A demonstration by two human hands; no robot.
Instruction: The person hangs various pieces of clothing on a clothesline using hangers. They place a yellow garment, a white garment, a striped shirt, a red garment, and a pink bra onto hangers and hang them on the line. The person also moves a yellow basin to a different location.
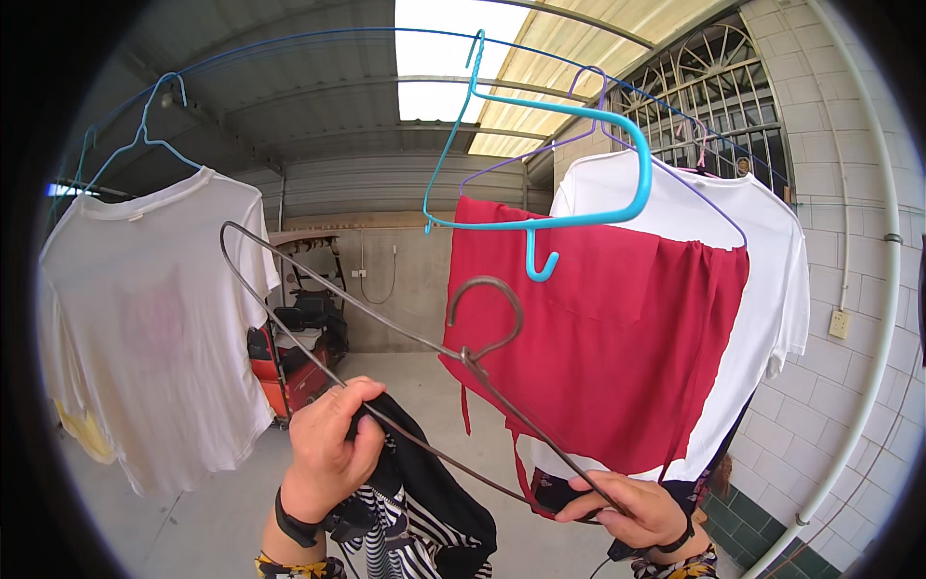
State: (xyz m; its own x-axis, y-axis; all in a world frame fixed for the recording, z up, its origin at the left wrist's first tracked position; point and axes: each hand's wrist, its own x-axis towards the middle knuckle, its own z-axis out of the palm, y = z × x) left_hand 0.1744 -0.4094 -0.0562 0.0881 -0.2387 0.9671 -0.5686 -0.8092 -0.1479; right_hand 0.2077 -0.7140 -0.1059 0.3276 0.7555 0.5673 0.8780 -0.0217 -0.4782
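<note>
My left hand grips a black and white striped garment by its black edge, against the lower bar of a metal wire hanger. The garment hangs below that hand, and a zipper shows on it. My right hand is closed on the right end of the same hanger, whose hook points up. Beyond the hanger, a red cloth with ties hangs from a purple hanger. An unused blue hanger hangs from the blue line in front of the cloth.
A light T-shirt hangs at the left on a blue hanger, and a white T-shirt behind the red cloth. A red vehicle stands behind on the left. A pipe runs down the tiled wall at the right.
</note>
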